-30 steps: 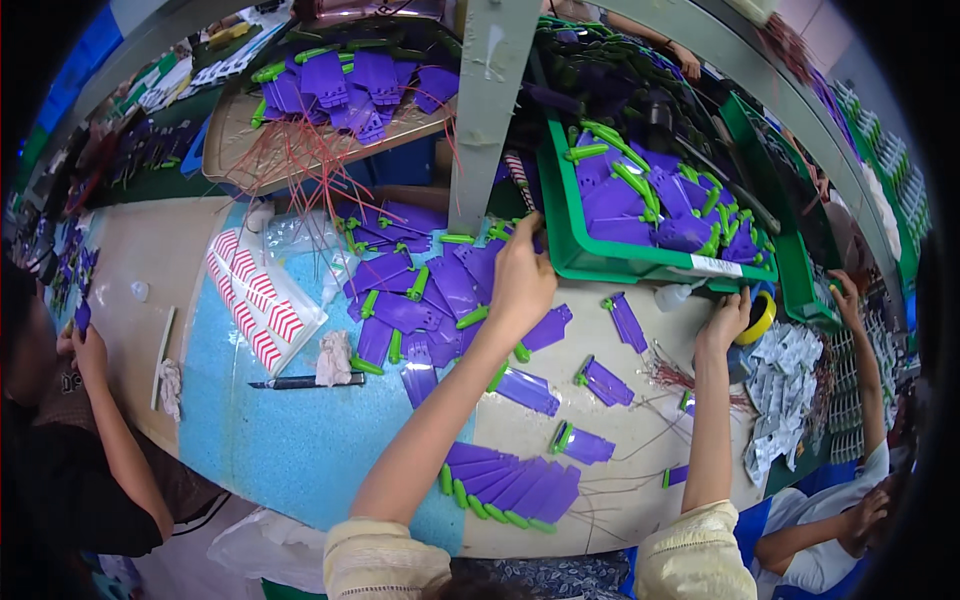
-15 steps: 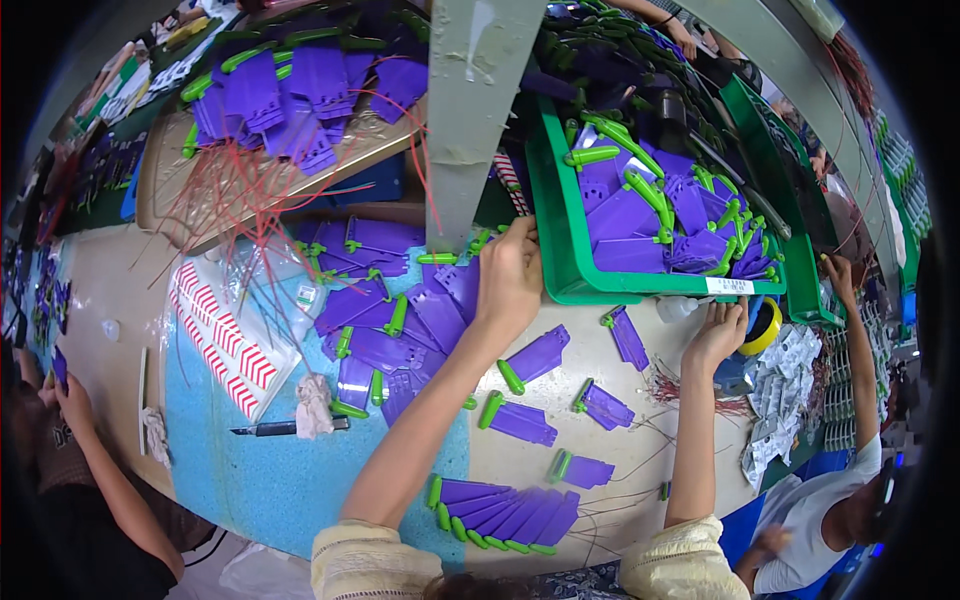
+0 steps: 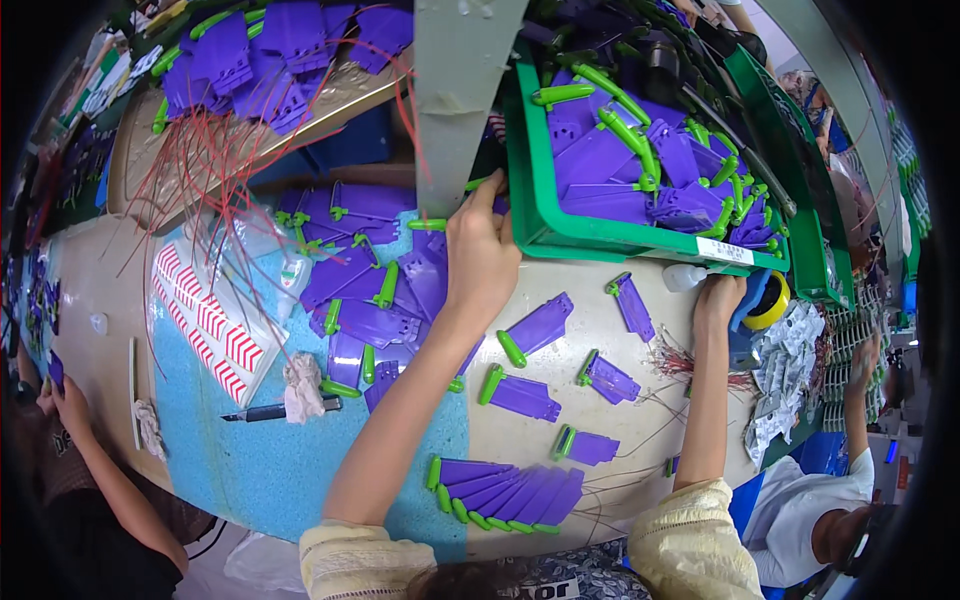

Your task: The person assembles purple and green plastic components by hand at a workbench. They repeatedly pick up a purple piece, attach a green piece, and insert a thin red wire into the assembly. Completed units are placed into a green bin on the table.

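A green plastic bin (image 3: 640, 243) heaped with purple flat parts on bright green handles (image 3: 620, 190) is between my hands. My left hand (image 3: 482, 245) is closed on its left side, with fingers partly hidden by the wall. My right hand (image 3: 720, 298) grips low at the front right corner, fingertips partly hidden under the edge. Several loose purple parts with green ends (image 3: 538, 330) lie apart on the table just in front of the bin. Nearer me, a fanned row of such parts (image 3: 510, 497) overlaps neatly. More purple parts (image 3: 350, 275) are piled left of my left forearm.
A grey post (image 3: 462, 110) stands beside the bin. Left are a purple-loaded cardboard tray (image 3: 150, 190), red wires (image 3: 235, 165), red-striped sheets (image 3: 210, 320) and a cutter knife (image 3: 262, 411). Yellow tape (image 3: 768, 302) and silvery packets (image 3: 785, 370) lie right. Co-workers sit on both sides.
The bin has turned slightly, its left end shifting away and left along with my left hand. The whole view has shifted a little. The co-worker's arm at the right has moved.
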### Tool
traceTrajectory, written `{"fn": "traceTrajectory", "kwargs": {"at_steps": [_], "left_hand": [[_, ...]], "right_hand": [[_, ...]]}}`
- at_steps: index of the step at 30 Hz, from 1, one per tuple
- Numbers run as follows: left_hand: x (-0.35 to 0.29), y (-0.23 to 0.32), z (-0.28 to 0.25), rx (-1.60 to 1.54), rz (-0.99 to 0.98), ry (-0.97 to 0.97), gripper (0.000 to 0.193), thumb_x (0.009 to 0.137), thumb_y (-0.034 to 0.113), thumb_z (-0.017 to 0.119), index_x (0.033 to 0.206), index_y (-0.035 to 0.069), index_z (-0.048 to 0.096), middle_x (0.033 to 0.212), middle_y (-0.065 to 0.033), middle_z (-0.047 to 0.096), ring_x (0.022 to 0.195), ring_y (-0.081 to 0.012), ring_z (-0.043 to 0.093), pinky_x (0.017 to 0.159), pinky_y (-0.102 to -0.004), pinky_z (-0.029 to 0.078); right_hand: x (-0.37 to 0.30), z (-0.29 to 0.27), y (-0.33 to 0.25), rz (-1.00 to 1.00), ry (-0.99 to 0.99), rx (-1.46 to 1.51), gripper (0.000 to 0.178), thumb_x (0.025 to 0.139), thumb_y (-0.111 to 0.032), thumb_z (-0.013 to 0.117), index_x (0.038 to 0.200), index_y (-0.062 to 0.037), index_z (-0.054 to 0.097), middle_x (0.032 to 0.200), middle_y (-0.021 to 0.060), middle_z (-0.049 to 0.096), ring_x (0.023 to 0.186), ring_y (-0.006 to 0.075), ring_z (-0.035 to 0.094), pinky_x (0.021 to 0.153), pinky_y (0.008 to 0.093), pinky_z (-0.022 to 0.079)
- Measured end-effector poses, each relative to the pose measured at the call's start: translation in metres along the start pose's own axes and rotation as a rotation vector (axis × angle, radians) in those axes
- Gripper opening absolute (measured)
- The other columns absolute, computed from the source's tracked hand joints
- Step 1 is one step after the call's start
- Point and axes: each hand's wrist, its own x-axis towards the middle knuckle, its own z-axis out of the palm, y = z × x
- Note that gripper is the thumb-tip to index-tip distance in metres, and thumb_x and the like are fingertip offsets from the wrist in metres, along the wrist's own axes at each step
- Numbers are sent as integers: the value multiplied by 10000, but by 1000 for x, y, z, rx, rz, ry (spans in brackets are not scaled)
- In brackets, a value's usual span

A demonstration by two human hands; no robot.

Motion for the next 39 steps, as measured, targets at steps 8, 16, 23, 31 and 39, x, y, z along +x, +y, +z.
{"fn": "traceTrajectory", "kwargs": {"at_steps": [8, 16, 23, 31, 39], "left_hand": [[-55, 22, -18, 726, 258, -257, 317, 766, 10, 624, 1073, -64, 653, 1122, -193, 669, 834, -287, 707, 653, -375, 599], [-54, 42, -24, 826, 211, -375, 413, 755, 90, 667, 1111, -117, 640, 1229, -218, 591, 1263, -337, 459, 1048, -413, 391], [-58, 32, 6, 1101, 343, -230, 419, 805, 136, 627, 1132, -127, 633, 1216, -262, 598, 1280, -367, 460, 1062, -400, 370], [-54, 39, -12, 813, 171, -227, 405, 778, 96, 692, 1093, -145, 607, 1172, -232, 578, 1004, -312, 519, 905, -389, 447], [4, 8, -12, -454, -260, -323, 687, 878, -109, 490, 1508, 18, 248, 1275, -178, 554, 1029, -247, 641, 828, -356, 566]], "right_hand": [[18, 0, -1, 66, -15, 8, 213, 1008, -95, 494, 1167, 18, 580, 1130, 106, 653, 1003, 206, 636, 889, 341, 514], [28, -7, -1, 79, -94, -54, 309, 1010, -180, 522, 1262, -4, 545, 1218, 103, 616, 1079, 220, 604, 969, 371, 487], [17, -3, -5, 55, -66, -41, 289, 1027, -158, 514, 1241, 33, 551, 1176, 129, 637, 1041, 228, 634, 923, 366, 523], [9, -6, -3, 26, -95, -84, 281, 1011, -45, 453, 1265, 49, 525, 1220, 126, 606, 1093, 220, 600, 960, 361, 492], [11, -15, 1, 61, -124, -70, 242, 998, -20, 465, 1208, 61, 554, 1155, 123, 630, 1034, 194, 617, 910, 335, 509]]}}
